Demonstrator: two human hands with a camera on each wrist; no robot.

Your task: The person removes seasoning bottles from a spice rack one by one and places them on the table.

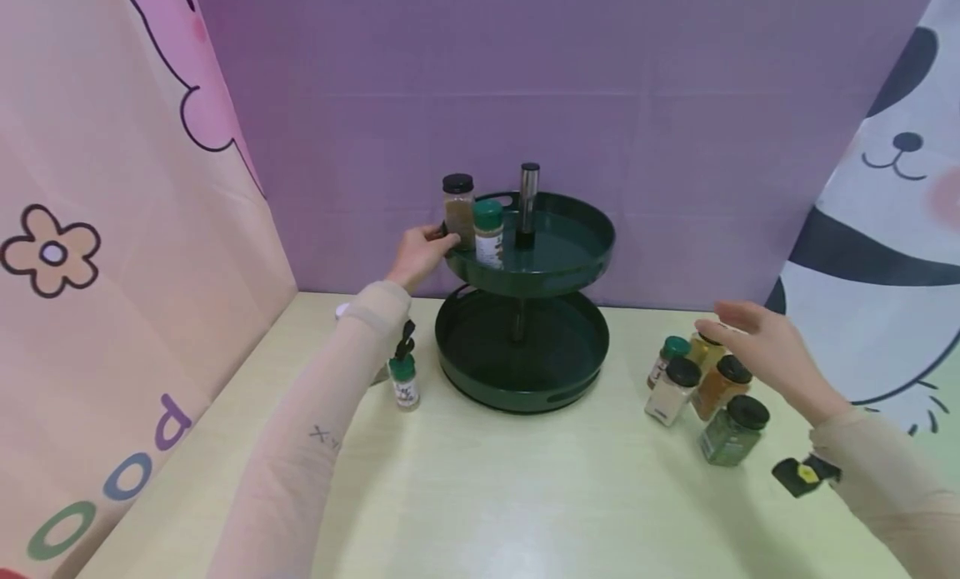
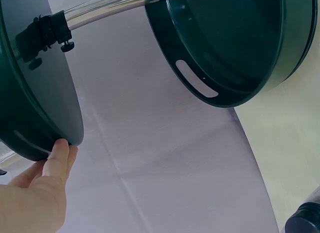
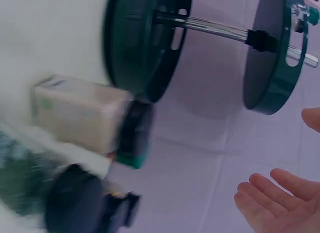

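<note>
At the near-left side of a dark green two-tier turntable, my left hand [image 1: 422, 257] grips the edge of the upper tray [image 1: 555, 275]. In the left wrist view its fingertips [image 2: 61, 144] lie against the tray's outer wall. The thumb overlaps the foot of a black-lidded spice jar [image 1: 459, 212] with brown contents. Beside that jar, on the same tray, stands a green-lidded spice jar [image 1: 489, 236]. My right hand [image 1: 772, 354] hovers with loosely spread fingers over a group of spice jars, including a yellow one [image 1: 705, 351], and holds nothing.
The lower tray [image 1: 522, 391] rests on the pale table. Left of it stands another green-lidded jar [image 1: 405, 383], with more items partly behind my left sleeve. On the right are a cream jar [image 1: 667, 400], an orange jar [image 1: 720, 387] and a jar of green herbs [image 1: 731, 437].
</note>
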